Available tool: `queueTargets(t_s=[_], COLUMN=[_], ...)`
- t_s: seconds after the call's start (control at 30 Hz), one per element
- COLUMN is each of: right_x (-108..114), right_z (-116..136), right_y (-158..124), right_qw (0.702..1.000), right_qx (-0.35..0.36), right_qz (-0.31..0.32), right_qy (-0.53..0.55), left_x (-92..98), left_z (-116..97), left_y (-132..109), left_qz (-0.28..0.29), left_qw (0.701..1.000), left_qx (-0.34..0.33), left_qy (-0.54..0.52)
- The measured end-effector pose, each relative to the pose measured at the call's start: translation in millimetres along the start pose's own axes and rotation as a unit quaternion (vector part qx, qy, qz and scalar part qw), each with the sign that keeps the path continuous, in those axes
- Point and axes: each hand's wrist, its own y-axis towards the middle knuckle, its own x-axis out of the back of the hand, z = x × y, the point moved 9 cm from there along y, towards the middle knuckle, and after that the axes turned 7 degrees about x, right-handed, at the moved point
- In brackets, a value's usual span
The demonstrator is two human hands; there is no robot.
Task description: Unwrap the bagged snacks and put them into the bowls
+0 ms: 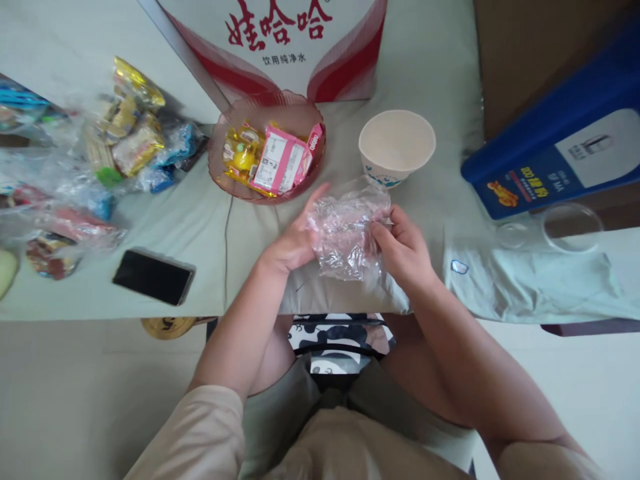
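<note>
A crinkled clear plastic bag [353,233] is stretched between my two hands, just above the table's front edge. My left hand [295,241] holds its left side, one finger pointing up and the others partly hidden by the film. At its right edge, my right hand [403,243] pinches the plastic between thumb and fingers. Pinkish colour shows through the film, and I cannot tell whether anything is inside. Just beyond the bag stands a white paper bowl [397,147]. A pink scalloped glass bowl [217,157] to the left holds yellow and pink wrapped snacks [283,160].
A red-and-white carton [280,40] stands at the back. On the left lie packaged snacks [133,137] and a black phone [154,275]. To the right are a blue box [555,133] and a clear plastic cup [573,228] on its side. A pale cloth [255,267] covers the table.
</note>
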Motion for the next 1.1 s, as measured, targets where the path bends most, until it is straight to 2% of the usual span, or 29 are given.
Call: queueTargets(t_s=[0.13,0.23,0.37,0.47,0.57,0.67,0.8,0.9,1.0,1.07,1.1], right_x=[3,6,4,-5,-9,-4,1,1,2,-3,-8], right_z=[4,6,12,11,3,-2,0,1,-3,-9,-11], right_y=[2,3,3,2,2,4,4,5,5,5,5], right_qw=[1.000,0.999,0.998,0.999,0.999,0.999,0.997,0.990,0.983,0.989,0.994], right_qx=[0.017,0.029,0.051,0.044,0.024,0.025,0.032,0.006,-0.027,-0.047,-0.045], right_qz=[0.004,-0.008,-0.009,0.022,0.040,0.016,-0.001,-0.019,-0.047,-0.020,0.018], right_qy=[-0.008,-0.018,-0.019,-0.004,0.008,0.021,0.070,0.141,0.175,0.137,0.101], left_x=[27.5,42.1,36.0,30.3,32.9,35.1,34.4,35.8,36.1,34.3,34.2], left_z=[2,3,2,0,-9,-13,-20,-26,-23,-17,-16], left_y=[0,0,-1,-3,-9,-15,-21,-23,-23,-22,-22], left_qz=[-0.106,-0.146,-0.133,-0.125,-0.140,-0.144,-0.137,-0.133,-0.115,-0.090,-0.084], left_qw=[0.990,0.985,0.989,0.983,0.972,0.970,0.983,0.985,0.986,0.988,0.988], left_qx=[0.015,0.031,0.018,0.004,-0.030,-0.027,-0.036,-0.059,-0.046,-0.022,-0.019], left_qy=[0.090,0.088,0.066,0.132,0.185,0.195,0.121,0.093,0.109,0.122,0.127])
